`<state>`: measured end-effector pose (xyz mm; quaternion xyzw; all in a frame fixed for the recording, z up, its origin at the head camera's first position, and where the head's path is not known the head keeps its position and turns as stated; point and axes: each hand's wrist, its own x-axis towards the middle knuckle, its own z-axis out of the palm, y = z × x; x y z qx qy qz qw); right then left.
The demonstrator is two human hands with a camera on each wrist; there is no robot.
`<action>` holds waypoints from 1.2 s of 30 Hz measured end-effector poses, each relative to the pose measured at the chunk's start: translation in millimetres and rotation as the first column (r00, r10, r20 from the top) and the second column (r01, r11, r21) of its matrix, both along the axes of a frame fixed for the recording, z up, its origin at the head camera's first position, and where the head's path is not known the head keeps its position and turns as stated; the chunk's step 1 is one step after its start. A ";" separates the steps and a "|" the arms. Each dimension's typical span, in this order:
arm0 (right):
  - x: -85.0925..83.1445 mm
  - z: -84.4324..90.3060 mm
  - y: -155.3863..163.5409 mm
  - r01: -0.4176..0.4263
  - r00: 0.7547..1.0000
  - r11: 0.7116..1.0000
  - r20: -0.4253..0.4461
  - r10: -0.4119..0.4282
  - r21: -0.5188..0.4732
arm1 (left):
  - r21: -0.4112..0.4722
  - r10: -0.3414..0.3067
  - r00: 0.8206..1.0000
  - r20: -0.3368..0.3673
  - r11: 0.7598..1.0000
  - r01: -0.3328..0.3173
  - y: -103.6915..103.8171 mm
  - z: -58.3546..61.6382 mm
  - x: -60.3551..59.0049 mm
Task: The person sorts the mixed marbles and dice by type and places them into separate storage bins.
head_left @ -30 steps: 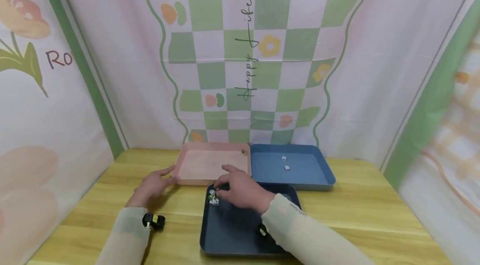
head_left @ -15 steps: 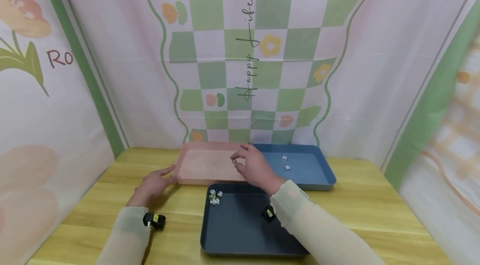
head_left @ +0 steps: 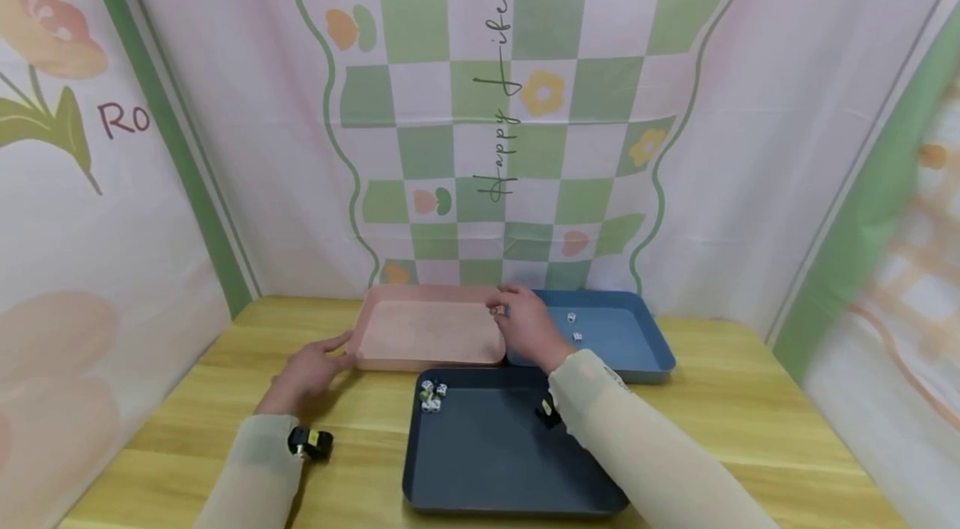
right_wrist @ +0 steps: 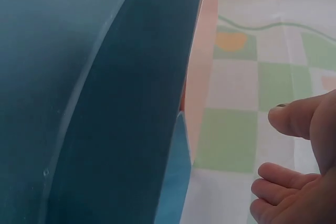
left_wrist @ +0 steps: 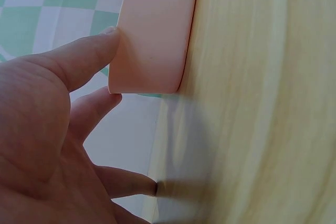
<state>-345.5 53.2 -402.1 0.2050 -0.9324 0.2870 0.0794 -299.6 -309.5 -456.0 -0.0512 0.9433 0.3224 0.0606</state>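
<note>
Pinching a small die [head_left: 498,311] between fingertips, the right hand [head_left: 527,329] hovers over the seam where the pink tray [head_left: 390,325] meets the blue tray [head_left: 637,337]. The die is held just above the pink tray's far right corner; it is too small to read its face. The left hand [head_left: 307,366] lies on the counter [head_left: 750,412] with fingers straight and relaxed, holding nothing, its fingertips touching the pink tray's near left corner. The left wrist view shows a finger [left_wrist: 86,59] pressed against that tray's rounded corner [left_wrist: 152,35].

Two white dice [head_left: 573,326] lie inside the blue tray, just beside the right hand. Nearer the person sits a dark tray [head_left: 487,462], touching the other two along its far edge. A small cluster of dice [head_left: 431,396] rests in its far left corner. Both arms wear pale sleeves, each with a small black device at the wrist. A green-and-white checked cloth hangs behind the counter.
</note>
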 end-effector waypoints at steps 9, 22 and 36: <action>-2.0 1.4 3.5 0.023 1.000 1.000 0.011 -0.023 -0.009 | 0.004 -0.005 1.000 -0.001 1.000 0.005 0.8 0.9 0.0; -1.9 6.9 5.9 0.049 0.999 0.997 -0.003 -0.050 -0.055 | 0.005 -0.006 1.000 -0.003 1.000 0.006 2.2 2.8 1.3; -5.3 0.0 10.7 0.081 0.997 0.995 0.008 -0.080 -0.056 | 0.005 -0.007 1.000 0.001 1.000 0.007 1.9 2.2 0.5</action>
